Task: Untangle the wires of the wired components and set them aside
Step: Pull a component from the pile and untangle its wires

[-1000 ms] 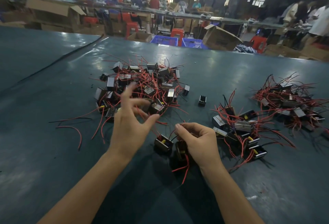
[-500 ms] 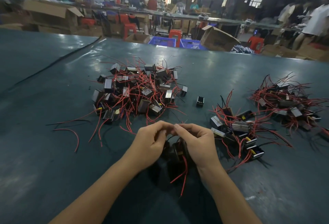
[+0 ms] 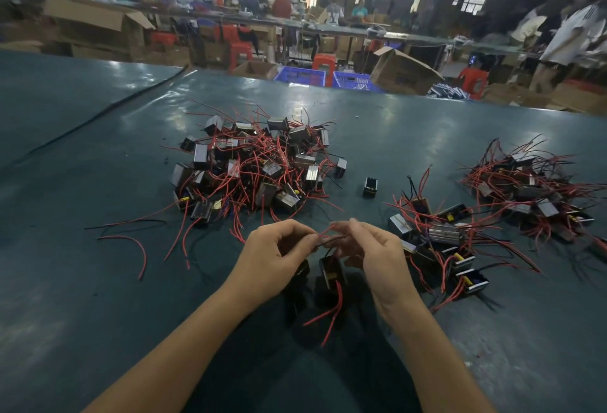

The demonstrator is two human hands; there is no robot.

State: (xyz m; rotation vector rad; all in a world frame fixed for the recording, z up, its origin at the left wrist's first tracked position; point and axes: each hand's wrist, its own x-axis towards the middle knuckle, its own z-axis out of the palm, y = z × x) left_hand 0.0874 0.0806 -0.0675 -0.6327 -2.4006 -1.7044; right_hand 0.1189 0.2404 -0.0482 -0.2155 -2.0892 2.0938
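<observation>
Both hands (image 3: 272,258) (image 3: 377,255) pinch red wires (image 3: 328,235) above a dangling component (image 3: 331,269)

Glossy dark-green table (image 3: 98,281); shiny metal component housings (image 3: 201,156); smooth red plastic-coated wires (image 3: 138,248).

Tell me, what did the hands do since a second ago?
The left hand, spread open before, came in toward the right hand and now pinches the red wires with it. A component hangs just below them. The big pile on the table stayed put.
</observation>
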